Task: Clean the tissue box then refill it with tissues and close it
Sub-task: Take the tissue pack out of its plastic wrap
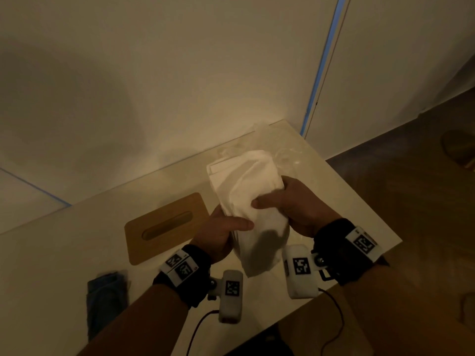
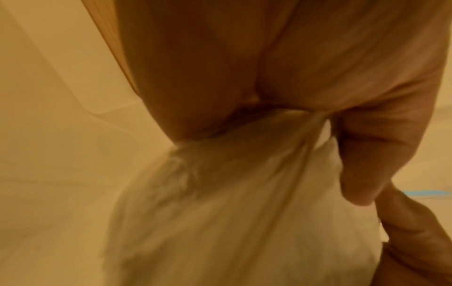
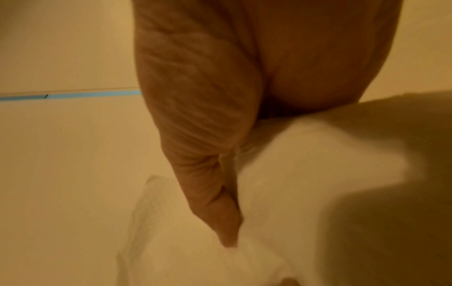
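Tissues (image 1: 246, 201), a thick white stack, sit lifted above the worktop (image 1: 64, 253), gripped from both sides. Left hand (image 1: 218, 232) wraps the stack's near-left flank, thumb across the top; right hand (image 1: 290, 204) clamps the opposite flank, fingers (image 3: 215, 193) curled into the soft sheets. My judgement: the stack is light, floppy and compressible, so sheets can slide or fan apart; holding both long sides near the middle suits it. Left of the stack lies the wooden lid (image 1: 167, 227), flat, slot upward. Crinkled plastic wrap (image 1: 280, 147) lies just beyond the stack. The worktop's right edge runs close beside the stack; more room lies leftward.
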Demonstrator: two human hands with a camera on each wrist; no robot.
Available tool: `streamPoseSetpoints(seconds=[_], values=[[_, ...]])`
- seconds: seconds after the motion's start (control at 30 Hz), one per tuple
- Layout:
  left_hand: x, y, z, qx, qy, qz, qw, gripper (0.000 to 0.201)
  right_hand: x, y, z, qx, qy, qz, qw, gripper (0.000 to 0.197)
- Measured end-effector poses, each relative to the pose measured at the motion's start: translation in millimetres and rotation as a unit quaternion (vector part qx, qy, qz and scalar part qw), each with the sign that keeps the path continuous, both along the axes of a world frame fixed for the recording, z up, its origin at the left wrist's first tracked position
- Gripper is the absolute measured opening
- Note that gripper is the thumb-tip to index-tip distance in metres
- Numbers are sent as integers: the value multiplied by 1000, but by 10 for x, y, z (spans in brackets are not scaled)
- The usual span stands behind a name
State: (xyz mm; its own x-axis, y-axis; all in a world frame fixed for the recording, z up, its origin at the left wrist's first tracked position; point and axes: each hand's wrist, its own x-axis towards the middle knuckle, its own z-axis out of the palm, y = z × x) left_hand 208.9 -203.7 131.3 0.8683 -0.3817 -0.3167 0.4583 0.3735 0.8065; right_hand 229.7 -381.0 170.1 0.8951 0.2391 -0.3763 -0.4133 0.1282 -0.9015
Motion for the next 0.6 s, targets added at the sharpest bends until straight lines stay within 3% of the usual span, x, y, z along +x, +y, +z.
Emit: streamPoseSetpoints(seconds=[0.23,0.37,0.5,0.53,0.6], values=[[239,79,196,-26,62,55,996,70,53,-56,-23,-37,7,19,999,53],[593,196,334,37,107,42,993,75,47,-93,-14,-95,-16,50,994,53],[730,214,400,166,87,17,982,24,29,-143,15,-150,-43,95,983,55],[740,212,407,251,53,10,967,16,15,-153,22,-163,-53,104,980,57],[801,183,365,321,-3,11,947,17,-12,-183,18,-188,-76,115,972,59]])
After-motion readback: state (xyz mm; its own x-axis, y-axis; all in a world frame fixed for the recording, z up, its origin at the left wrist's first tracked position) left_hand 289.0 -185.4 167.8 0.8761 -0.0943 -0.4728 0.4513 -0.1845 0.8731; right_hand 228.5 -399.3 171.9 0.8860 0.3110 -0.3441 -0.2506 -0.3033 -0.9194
